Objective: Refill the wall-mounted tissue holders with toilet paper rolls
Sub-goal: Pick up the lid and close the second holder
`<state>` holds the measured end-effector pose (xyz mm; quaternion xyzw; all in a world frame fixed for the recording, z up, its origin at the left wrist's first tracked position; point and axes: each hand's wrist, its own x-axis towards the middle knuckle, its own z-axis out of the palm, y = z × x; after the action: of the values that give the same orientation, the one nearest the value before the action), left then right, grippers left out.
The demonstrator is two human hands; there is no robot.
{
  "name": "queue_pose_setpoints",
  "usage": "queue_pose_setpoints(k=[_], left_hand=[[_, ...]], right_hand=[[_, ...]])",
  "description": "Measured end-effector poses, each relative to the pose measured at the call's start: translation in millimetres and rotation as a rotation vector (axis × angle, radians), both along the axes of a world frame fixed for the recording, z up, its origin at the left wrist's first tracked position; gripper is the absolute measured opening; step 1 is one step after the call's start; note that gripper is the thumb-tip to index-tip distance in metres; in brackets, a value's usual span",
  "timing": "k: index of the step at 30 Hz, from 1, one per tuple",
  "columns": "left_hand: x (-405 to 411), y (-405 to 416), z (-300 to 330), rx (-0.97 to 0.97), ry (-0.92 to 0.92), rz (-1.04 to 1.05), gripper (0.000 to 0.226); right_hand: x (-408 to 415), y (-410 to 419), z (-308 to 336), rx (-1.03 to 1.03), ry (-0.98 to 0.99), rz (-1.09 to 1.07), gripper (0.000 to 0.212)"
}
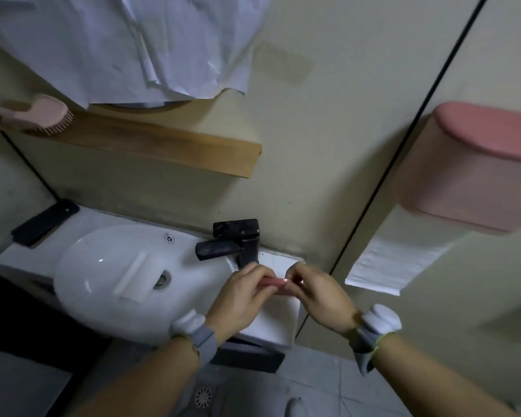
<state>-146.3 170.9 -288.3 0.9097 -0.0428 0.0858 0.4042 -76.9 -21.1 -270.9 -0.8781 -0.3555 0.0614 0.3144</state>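
A pink wall-mounted tissue holder [475,170] hangs at the right with its lid down, and a strip of white toilet paper [394,263] trails from its underside. Over the right end of the sink, my left hand [241,296] and my right hand [319,293] meet. Both pinch a slim pink rod-like piece [272,282] between their fingertips, one at each end. Under the hands a white toilet paper roll [278,320] rests on the sink's right corner, partly hidden by them.
A white sink [109,266] with a black faucet [232,239] fills the lower left. A wooden shelf [169,145] above it carries a pink hairbrush [39,114]. Crumpled white sheeting [127,46] hangs over a mirror. A black object [44,222] lies at the sink's back left. A floor drain [203,397] sits below.
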Motion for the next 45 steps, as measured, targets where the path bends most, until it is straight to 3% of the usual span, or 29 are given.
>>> queue_pose_setpoints(k=[4, 11, 20, 28, 31, 38, 45], left_hand=[[10, -24, 30, -0.168, -0.051, -0.009, 0.012], [37, -104, 79, -0.557, -0.038, -0.075, 0.021], [56, -265, 136, -0.759, -0.120, -0.241, 0.028], [87, -433, 203, -0.978, -0.166, -0.233, 0.019], [101, -461, 224, -1.108, -0.151, -0.200, 0.017], [138, -513, 262, -1.224, -0.117, -0.070, 0.012], [180, -537, 274, -1.307, 0.002, -0.119, 0.015]], right_hand=[[-11, -26, 32, 0.202, 0.131, -0.151, 0.007], [-32, -139, 68, 0.356, 0.141, -0.432, 0.020], [-54, -314, 104, 0.469, 0.019, -0.727, 0.020], [-40, -479, 167, 0.726, -0.094, -0.761, 0.036], [-27, -501, 190, 0.801, -0.135, -0.723, 0.045], [-1, -542, 226, 0.658, -0.372, -0.626, 0.058], [40, -567, 224, 0.452, -0.477, -0.562, 0.082]])
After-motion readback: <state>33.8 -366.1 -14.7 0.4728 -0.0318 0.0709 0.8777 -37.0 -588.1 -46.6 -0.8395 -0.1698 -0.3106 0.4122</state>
